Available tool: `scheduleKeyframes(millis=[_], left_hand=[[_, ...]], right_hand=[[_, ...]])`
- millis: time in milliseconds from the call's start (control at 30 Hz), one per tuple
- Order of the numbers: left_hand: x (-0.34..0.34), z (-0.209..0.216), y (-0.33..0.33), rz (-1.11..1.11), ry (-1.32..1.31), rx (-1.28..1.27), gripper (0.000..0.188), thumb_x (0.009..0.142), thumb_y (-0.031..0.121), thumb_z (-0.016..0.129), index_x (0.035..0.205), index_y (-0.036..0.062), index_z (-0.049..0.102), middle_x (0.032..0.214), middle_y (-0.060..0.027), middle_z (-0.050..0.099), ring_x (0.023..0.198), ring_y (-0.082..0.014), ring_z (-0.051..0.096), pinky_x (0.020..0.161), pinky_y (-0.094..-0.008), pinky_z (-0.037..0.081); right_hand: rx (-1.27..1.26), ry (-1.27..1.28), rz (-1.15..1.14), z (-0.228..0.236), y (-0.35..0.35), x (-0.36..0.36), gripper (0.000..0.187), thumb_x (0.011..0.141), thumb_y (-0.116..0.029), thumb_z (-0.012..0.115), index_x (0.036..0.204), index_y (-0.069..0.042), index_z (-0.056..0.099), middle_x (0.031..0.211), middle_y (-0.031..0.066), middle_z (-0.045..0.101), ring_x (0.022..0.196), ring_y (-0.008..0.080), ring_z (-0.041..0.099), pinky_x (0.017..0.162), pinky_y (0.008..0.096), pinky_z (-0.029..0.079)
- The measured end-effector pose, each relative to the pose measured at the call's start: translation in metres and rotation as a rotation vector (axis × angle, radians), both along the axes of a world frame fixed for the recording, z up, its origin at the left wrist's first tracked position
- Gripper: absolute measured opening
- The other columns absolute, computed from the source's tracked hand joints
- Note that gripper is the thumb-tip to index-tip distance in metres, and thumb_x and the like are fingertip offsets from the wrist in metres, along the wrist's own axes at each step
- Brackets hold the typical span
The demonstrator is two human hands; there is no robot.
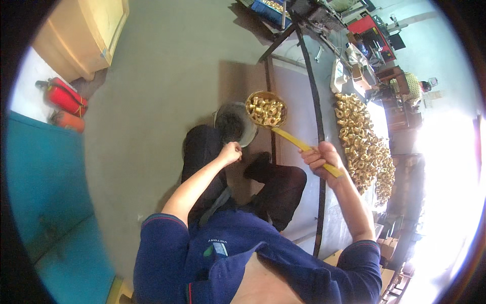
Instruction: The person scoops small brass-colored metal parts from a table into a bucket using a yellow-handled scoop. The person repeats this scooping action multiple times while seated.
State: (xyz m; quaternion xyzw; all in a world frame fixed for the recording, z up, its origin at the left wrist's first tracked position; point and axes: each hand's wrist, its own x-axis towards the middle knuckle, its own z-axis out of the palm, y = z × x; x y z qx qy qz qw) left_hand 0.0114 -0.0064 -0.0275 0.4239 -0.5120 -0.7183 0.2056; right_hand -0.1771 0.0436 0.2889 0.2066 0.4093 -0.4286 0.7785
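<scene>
Location type: workshop handling small metal parts.
Indicators: a heap of brass-coloured fittings (360, 144) lies on a long grey-topped bench (331, 205); a spanner (319, 53) rests farther along, near red-and-black equipment (365, 28). A blue crate (262, 10) beyond contains brass-coloured pieces; a long-handled basket (272, 126) carries similar fittings. A red fire extinguisher (65, 97) stands at left, beside the plain grey floor (152, 96).

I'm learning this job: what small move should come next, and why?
Probably swing the basket right, toward the table: the right hand grips its yellow handle, brass-coloured parts lie in it, and a pile of similar ones lies there.
</scene>
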Motion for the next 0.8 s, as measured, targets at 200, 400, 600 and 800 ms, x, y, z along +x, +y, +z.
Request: scheduleKeyframes(millis=[200,400,600,800], left_hand=[[-0.02,0.013,0.001,-0.149,-0.133,-0.293,0.007,0.068,0.005,0.048,0.071,-0.0006,0.051,0.056,-0.011,0.054,0.049,-0.0196,0.054,0.046,-0.0309,0.042],[-0.014,0.026,-0.01,-0.027,-0.06,0.079,0.011,0.075,0.003,0.048,0.08,-0.0051,0.051,0.064,-0.0104,0.056,0.055,-0.0167,0.055,0.05,-0.0265,0.044],[-0.015,0.016,0.001,-0.067,-0.053,0.009,0.012,0.072,-0.002,0.046,0.083,-0.0056,0.049,0.068,-0.0113,0.054,0.055,-0.0196,0.056,0.05,-0.029,0.047],[-0.01,-0.003,-0.003,-0.113,-0.097,-0.012,0.018,0.074,-0.002,0.045,0.091,-0.0067,0.045,0.069,-0.0133,0.055,0.056,-0.0228,0.058,0.05,-0.0301,0.048]], right_hand=[[-0.024,-0.391,-0.143,-0.074,0.007,-0.01,0.031,0.072,-0.01,0.042,0.095,0.009,0.034,0.064,0.0001,0.034,0.05,0.0071,0.035,0.045,0.0191,0.035],[-0.094,-0.235,-0.053,-0.109,-0.011,0.004,0.014,0.07,-0.013,0.04,0.073,-0.001,0.033,0.058,-0.0014,0.031,0.046,0.0055,0.032,0.035,0.0149,0.031],[-0.177,-0.091,-0.009,-0.1,0.002,0.019,0.019,0.075,-0.018,0.039,0.072,-0.001,0.033,0.056,-0.001,0.033,0.042,0.0065,0.034,0.035,0.016,0.032],[-0.261,-0.432,-0.036,-0.039,0.023,-0.011,0.016,0.075,-0.018,0.039,0.072,-0.003,0.032,0.057,-0.0015,0.034,0.041,0.0049,0.035,0.034,0.0146,0.032]])
